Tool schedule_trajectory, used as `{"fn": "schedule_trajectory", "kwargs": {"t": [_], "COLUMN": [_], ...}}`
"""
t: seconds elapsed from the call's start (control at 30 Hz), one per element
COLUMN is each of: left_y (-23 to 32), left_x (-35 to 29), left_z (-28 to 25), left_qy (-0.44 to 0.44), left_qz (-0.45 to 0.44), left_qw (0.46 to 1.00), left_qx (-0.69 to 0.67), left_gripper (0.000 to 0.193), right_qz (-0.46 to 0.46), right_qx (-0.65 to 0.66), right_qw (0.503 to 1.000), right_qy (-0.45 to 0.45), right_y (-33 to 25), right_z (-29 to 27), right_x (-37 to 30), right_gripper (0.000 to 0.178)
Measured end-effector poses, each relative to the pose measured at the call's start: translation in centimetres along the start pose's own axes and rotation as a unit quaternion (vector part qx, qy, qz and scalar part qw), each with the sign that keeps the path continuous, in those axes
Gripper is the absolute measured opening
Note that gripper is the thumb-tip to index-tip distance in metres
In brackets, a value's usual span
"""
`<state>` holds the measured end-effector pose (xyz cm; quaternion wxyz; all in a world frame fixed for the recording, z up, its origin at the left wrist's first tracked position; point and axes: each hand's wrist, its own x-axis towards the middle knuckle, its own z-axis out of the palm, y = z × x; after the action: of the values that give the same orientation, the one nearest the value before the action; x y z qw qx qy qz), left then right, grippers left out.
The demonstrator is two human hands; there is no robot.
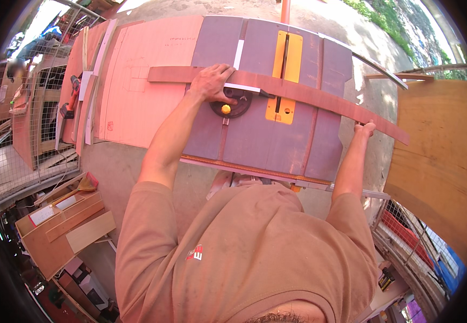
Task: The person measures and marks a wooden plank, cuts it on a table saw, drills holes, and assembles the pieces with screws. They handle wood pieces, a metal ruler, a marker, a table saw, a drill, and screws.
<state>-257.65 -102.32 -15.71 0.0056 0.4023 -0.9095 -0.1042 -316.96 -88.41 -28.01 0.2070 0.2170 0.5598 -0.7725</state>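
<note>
Shirt [244, 253]: tan, fills the lower frame at 6 o'clock, nearest the lens. Left hand [213, 82]: at 12 o'clock, fingers spread and pressed flat on the strip [298, 92], thumb beside the yellow knob [226, 109] of the dark round gauge [233, 102]. Right hand [364, 128]: at 2 o'clock, fingers curled shut on the strip's lower right end, off the desk edge. Strip: long, thin, reddish wood, lying across the desk [255, 140] from 11 to 3 o'clock, crossing the yellow insert [283, 75]. Panel [147, 81]: pale sheet adjoining the desk at 10 o'clock. Board [438, 151]: plywood at 3 o'clock. Boards [66, 226]: stacked at 8 o'clock.
</note>
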Motion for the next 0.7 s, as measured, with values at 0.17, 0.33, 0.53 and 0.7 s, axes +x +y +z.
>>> {"fn": "schedule_trajectory", "kwargs": {"t": [0.17,0.33,0.53,0.7], "left_y": [-0.2,-0.6,-1.0,-1.3], "left_x": [0.5,1.4,2.1,2.7], "left_z": [-0.2,-0.5,-0.4,-0.6], "left_qy": [-0.011,-0.017,-0.009,0.002], "left_qz": [-0.008,-0.006,0.010,0.018], "left_qw": [1.000,1.000,1.000,1.000], "left_qx": [-0.008,0.000,0.021,0.014], "left_gripper": [0.110,0.110,0.113,0.112], "right_qz": [-0.006,-0.003,0.008,0.000], "right_qx": [-0.003,0.007,-0.007,-0.025], "right_qw": [1.000,1.000,1.000,0.999], "right_qy": [0.010,0.018,0.014,-0.045], "right_y": [0.4,0.2,0.1,0.7], "right_z": [0.9,2.0,2.7,2.3], "right_x": [0.7,0.2,-0.1,0.5], "right_gripper": [0.039,0.038,0.040,0.041]}}
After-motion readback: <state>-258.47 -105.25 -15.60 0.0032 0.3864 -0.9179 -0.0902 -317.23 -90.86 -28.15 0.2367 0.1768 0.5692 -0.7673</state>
